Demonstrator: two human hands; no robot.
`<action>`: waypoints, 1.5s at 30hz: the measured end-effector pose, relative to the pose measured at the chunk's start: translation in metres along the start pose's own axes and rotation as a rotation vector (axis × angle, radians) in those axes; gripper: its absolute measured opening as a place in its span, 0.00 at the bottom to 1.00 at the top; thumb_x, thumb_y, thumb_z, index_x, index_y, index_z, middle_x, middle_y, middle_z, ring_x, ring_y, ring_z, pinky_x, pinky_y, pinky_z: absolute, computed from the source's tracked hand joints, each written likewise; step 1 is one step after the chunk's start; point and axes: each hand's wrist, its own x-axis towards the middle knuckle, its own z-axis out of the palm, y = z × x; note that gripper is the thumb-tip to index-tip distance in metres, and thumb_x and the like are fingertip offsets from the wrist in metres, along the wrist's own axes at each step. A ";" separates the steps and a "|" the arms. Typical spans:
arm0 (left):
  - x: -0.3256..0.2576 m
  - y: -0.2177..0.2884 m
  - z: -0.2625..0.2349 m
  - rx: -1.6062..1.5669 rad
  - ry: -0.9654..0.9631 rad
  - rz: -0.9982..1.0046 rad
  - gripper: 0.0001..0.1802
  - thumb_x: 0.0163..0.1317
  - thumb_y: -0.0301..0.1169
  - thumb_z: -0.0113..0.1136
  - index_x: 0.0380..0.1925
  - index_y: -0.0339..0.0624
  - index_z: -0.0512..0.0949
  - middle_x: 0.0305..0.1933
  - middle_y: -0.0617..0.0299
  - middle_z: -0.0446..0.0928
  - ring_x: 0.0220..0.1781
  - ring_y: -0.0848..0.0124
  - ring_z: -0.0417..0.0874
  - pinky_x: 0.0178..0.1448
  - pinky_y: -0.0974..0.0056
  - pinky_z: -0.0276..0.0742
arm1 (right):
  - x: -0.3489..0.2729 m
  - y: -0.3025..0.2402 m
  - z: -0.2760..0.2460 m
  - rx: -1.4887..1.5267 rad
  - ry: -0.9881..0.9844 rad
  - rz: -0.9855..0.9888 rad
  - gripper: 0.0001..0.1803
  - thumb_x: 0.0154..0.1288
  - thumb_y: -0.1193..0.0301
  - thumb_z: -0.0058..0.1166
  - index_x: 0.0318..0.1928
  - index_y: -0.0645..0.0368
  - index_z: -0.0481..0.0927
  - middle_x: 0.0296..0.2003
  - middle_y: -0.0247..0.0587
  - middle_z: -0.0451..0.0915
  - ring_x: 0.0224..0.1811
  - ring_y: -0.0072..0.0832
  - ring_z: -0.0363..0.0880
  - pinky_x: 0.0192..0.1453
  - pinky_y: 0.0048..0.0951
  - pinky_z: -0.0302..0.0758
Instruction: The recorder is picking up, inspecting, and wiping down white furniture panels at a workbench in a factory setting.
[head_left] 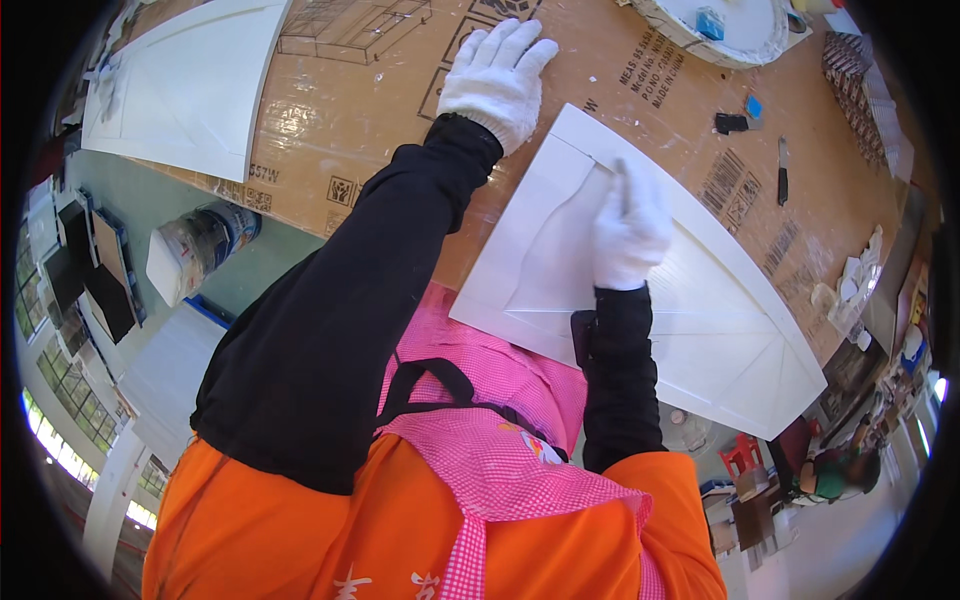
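A: Support surface?
B: A cardboard-covered counter (330, 115), beneath the white panel (690, 310). A second panel (190, 90) lies left of the white panel; a round container (735, 60) stands beyond it.
A: Grip status?
B: Left grip (495, 85): palm down near the white panel's far corner, fingers extended, slightly parted, unloaded. Right grip (630, 230): over the white panel, blurred; I cannot tell opening, contents or contact.
A: Smaller items?
B: A knife (783, 182), right of the white panel.
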 end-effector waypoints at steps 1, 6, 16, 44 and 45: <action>0.002 0.001 -0.001 0.003 -0.003 -0.001 0.25 0.64 0.30 0.56 0.62 0.52 0.73 0.71 0.58 0.70 0.75 0.56 0.66 0.78 0.48 0.58 | 0.002 0.008 -0.005 -0.004 0.004 0.001 0.15 0.59 0.76 0.63 0.48 0.54 0.85 0.35 0.44 0.82 0.39 0.41 0.84 0.42 0.37 0.80; 0.004 0.004 0.009 0.002 0.019 0.007 0.24 0.64 0.30 0.53 0.62 0.54 0.73 0.71 0.59 0.70 0.74 0.58 0.67 0.77 0.48 0.59 | -0.001 -0.002 0.010 -0.038 0.063 0.066 0.13 0.62 0.76 0.62 0.48 0.58 0.85 0.40 0.45 0.85 0.42 0.42 0.85 0.49 0.37 0.81; 0.001 0.001 0.003 0.011 0.028 0.044 0.26 0.63 0.28 0.55 0.63 0.53 0.72 0.71 0.58 0.70 0.74 0.57 0.67 0.77 0.48 0.59 | -0.042 0.132 -0.102 -0.227 0.183 0.762 0.14 0.65 0.77 0.54 0.49 0.63 0.85 0.48 0.50 0.86 0.51 0.39 0.84 0.61 0.35 0.76; 0.006 0.008 0.000 0.020 -0.001 0.045 0.25 0.63 0.28 0.55 0.62 0.51 0.73 0.70 0.56 0.70 0.74 0.55 0.68 0.76 0.47 0.60 | 0.021 0.017 0.001 -0.105 -0.003 0.199 0.18 0.56 0.77 0.57 0.49 0.51 0.83 0.30 0.43 0.75 0.34 0.44 0.78 0.39 0.41 0.75; 0.006 0.008 0.000 0.010 -0.011 0.041 0.25 0.63 0.28 0.55 0.62 0.51 0.73 0.70 0.55 0.70 0.74 0.54 0.68 0.77 0.47 0.60 | 0.027 0.003 0.009 -0.071 -0.068 0.137 0.20 0.54 0.78 0.56 0.49 0.51 0.83 0.29 0.43 0.75 0.33 0.44 0.77 0.37 0.41 0.74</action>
